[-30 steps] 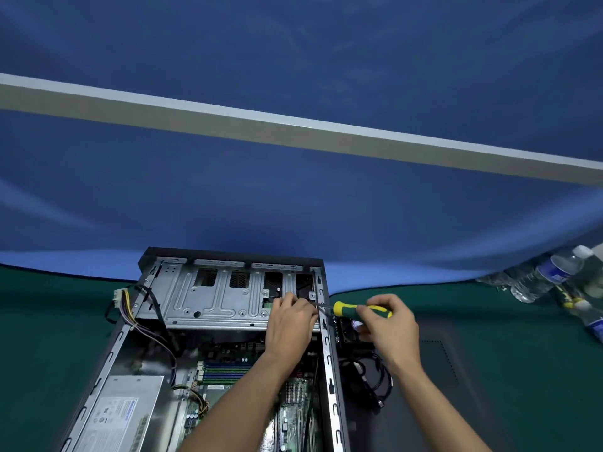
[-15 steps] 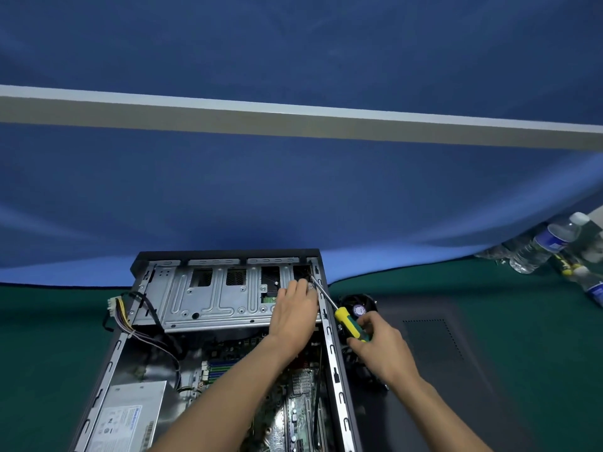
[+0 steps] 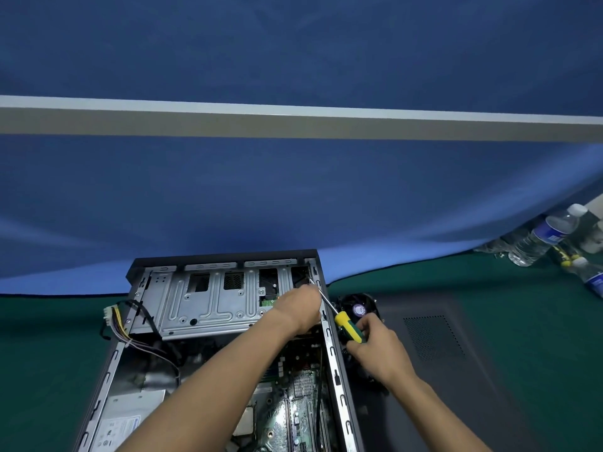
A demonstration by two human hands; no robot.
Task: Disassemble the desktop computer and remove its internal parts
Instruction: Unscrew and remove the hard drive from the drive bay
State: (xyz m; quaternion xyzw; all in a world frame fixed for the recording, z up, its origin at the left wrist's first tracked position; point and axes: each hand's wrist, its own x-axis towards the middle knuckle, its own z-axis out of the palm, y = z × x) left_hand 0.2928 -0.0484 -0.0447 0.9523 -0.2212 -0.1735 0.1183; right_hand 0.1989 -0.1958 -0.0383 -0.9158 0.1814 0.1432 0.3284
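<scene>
Green-covered desk. Directly on it: open computer case, dark side panel with a black fan at its far-left corner, clear water bottles far right.

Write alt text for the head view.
A person's right hand grips a yellow-green screwdriver, its tip angled into the far right corner of an open computer case. The left hand rests on the metal drive cage.

Both forearms bare w/ no sleeves, left hand & right hand ungloved.
</scene>
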